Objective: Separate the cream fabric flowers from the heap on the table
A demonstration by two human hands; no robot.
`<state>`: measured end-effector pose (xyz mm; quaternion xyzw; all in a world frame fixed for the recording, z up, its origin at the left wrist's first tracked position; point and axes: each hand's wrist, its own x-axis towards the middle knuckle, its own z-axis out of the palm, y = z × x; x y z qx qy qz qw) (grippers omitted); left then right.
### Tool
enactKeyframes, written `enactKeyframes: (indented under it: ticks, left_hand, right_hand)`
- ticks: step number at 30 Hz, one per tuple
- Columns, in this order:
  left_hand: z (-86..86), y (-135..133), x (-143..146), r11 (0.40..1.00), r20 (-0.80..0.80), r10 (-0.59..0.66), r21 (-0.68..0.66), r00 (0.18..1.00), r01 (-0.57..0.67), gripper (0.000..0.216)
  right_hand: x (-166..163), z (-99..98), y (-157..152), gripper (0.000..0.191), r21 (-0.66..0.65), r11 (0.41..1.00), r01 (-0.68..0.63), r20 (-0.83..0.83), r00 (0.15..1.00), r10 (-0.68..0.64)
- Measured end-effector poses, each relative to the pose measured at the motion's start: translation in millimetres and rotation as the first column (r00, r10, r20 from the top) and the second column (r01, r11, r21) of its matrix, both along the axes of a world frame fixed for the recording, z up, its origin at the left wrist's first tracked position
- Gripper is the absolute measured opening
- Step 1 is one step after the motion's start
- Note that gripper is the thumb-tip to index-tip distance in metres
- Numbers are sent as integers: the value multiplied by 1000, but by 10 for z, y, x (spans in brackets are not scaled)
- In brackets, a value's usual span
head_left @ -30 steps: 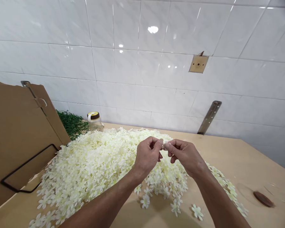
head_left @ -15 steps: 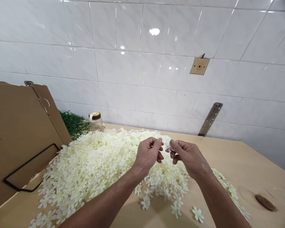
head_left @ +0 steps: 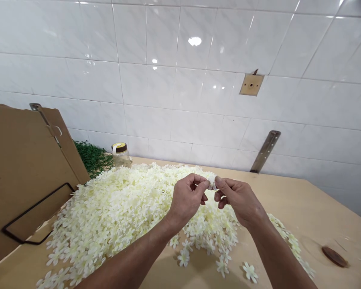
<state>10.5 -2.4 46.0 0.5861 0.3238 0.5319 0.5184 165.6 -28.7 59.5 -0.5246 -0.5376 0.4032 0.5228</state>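
A big heap of small cream-white fabric flowers (head_left: 120, 208) covers the left and middle of a light wooden table (head_left: 303, 208). Above the heap's right side, my left hand (head_left: 188, 198) and my right hand (head_left: 237, 198) meet fingertip to fingertip. Both pinch one small white flower (head_left: 211, 185) between thumb and forefinger. The other fingers of each hand are curled in. A few single flowers (head_left: 249, 271) lie loose on the table near my forearms.
A brown cardboard box (head_left: 24, 168) with a black handle-shaped outline stands at the left. Behind it lie green plastic foliage (head_left: 93, 156) and a small jar with a dark lid (head_left: 120, 154). A white tiled wall (head_left: 180, 80) backs the table. A dark oval mark (head_left: 334, 257) sits at the right.
My hands had drawn slightly apart with the flower in the right fingers; now they have closed together again, both pinching it.
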Motion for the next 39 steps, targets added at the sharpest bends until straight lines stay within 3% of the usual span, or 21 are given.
enactKeyframes:
  ticks: [7, 11, 19, 23, 39]
  left_hand:
    - [-62, 2, -2, 999, -48, 1, 41, 999, 1, 25]
    - [-59, 15, -10, 1000, -91, 14, 16, 996, -13, 24]
    - [-94, 169, -78, 973, -222, 231, 43, 947, -227, 14]
    - [-158, 214, -88, 954, -282, 299, 97, 912, -283, 29]
    - [-26, 127, -95, 989, -183, 147, -5, 972, -151, 21]
  right_hand:
    - [6, 26, -11, 49, -9, 1000, 4, 4, 1000, -4]
    - [63, 0, 24, 45, 37, 997, 69, -27, 997, -68]
    - [107, 2, 57, 41, 36, 996, 83, -82, 993, -80]
    - [113, -15, 68, 44, 8, 999, 38, -98, 995, -37]
    - [64, -21, 62, 46, -79, 996, -46, -84, 996, 40]
